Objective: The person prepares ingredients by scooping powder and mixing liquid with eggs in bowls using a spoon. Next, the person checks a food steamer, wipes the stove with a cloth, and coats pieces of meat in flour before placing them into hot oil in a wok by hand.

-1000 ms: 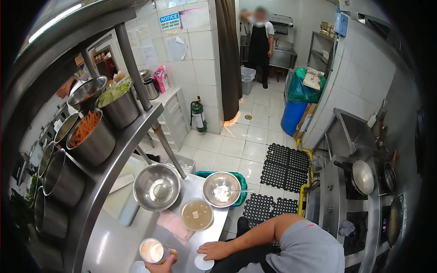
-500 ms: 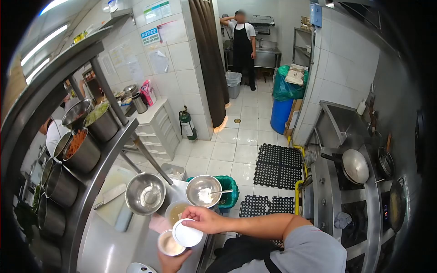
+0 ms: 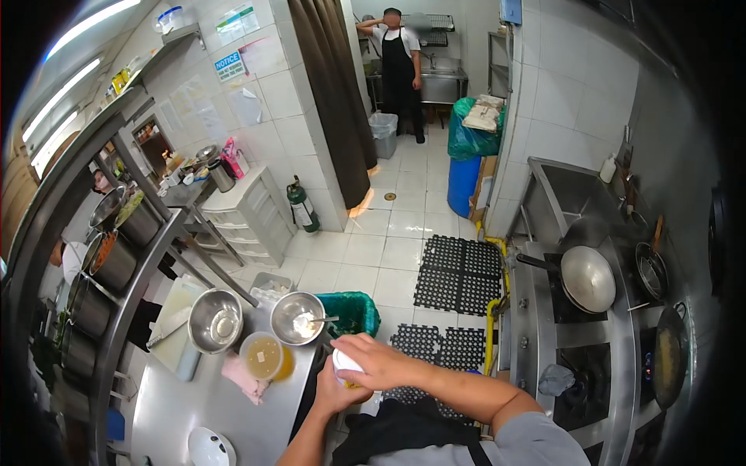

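A container with a white lid (image 3: pixel 347 363) is between my two hands, just past the counter's right edge. My left hand (image 3: pixel 332 394) is wrapped round the container's side. On top, my right hand (image 3: pixel 374 361) presses over the lid and covers part of it. To the left stand a tub of yellowish liquid (image 3: pixel 266 356) and a pink cloth (image 3: pixel 245 380). Behind these are an empty steel bowl (image 3: pixel 216 321) and a steel bowl with white contents and a spoon (image 3: pixel 298 318).
A white bowl (image 3: pixel 210 448) sits on the steel counter (image 3: pixel 175 404). A knife (image 3: pixel 169 328) lies on the cutting board. A wok (image 3: pixel 588 279) rests on the stove at right. One person (image 3: pixel 399 70) stands by the back sink; another is partly visible at far left.
The white lid has come down onto the container, with my right hand over it. Both hands and the container have moved right, off the counter. The view has shifted.
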`<state>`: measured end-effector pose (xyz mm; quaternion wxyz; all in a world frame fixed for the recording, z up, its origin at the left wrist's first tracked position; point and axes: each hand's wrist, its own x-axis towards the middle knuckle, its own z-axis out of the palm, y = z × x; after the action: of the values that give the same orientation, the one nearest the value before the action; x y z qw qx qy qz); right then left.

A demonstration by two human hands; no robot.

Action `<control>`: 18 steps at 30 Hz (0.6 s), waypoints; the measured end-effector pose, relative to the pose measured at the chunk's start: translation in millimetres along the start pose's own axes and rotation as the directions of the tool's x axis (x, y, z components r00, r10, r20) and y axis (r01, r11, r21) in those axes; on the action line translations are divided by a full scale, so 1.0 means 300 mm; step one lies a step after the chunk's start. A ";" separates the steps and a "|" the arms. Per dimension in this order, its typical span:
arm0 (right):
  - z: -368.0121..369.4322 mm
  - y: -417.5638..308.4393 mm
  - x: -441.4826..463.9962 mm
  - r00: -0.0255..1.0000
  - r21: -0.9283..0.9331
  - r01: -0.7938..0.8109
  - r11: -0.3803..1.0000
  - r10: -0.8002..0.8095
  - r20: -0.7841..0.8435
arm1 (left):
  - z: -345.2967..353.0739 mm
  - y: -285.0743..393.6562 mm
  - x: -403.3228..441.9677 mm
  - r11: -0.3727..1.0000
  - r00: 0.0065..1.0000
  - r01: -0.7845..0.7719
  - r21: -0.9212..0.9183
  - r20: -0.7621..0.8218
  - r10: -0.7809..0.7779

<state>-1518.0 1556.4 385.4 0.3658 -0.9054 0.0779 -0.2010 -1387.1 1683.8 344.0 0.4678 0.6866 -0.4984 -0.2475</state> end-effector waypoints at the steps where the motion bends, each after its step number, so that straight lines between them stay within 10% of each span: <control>1: -0.016 -0.002 -0.028 1.000 -0.081 0.014 0.997 -0.016 -0.021 | 0.019 0.048 0.014 0.997 0.999 -0.044 0.059 0.006 0.043; 12: -0.073 0.071 -0.196 0.901 -0.118 -0.428 0.896 0.433 0.022 | 0.257 0.127 0.060 0.953 0.996 -0.008 0.303 0.089 -0.020; 16: -0.088 0.106 -0.244 0.954 -0.172 -0.297 0.939 0.283 -0.099 | 0.288 0.105 0.070 0.961 0.981 -0.195 0.196 0.063 0.186; 18: -0.158 0.153 -0.255 0.982 -0.046 -0.184 0.982 0.185 0.025 | 0.292 0.072 0.072 0.991 0.991 -0.048 0.123 0.127 0.032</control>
<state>-1607.2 1515.4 360.9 0.3640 -0.9049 0.1606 -0.1514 -1459.3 1627.9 327.5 0.3964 0.6878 -0.5551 -0.2486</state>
